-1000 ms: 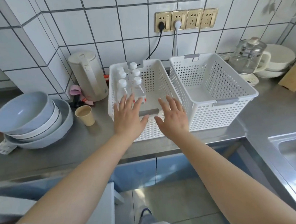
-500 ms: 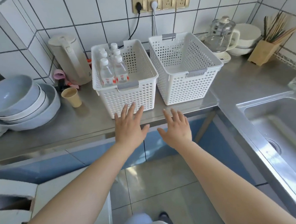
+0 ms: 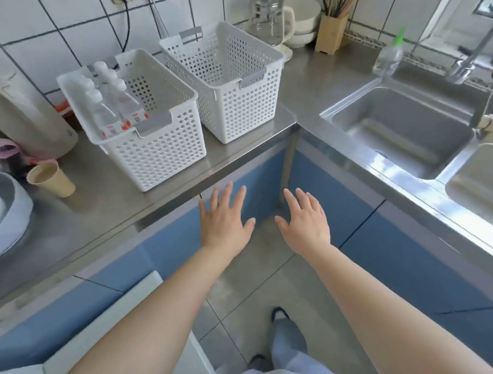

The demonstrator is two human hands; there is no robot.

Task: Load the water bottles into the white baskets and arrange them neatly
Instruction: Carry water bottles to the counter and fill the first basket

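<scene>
Left hand (image 3: 223, 220): fingers spread and straight, holding nothing, in the air just off the front edge of the steel surface (image 3: 101, 214).
Right hand (image 3: 305, 221): flat beside the left, a gap between the thumbs, grip slack and holding nothing, over the floor in front of the blue cabinet fronts (image 3: 374, 236).
Water bottles (image 3: 114, 104): clustered upright in the left, rear part of the left white basket (image 3: 161, 152); right half of that basket bare.
Right white basket (image 3: 233, 100): just beside the left one, a narrow gap between, near corner close to the surface's inner corner.
Paper cup (image 3: 51, 180): left of the baskets, apart from them.
Sink (image 3: 404, 129): set into the right-hand run, well apart from both baskets.
</scene>
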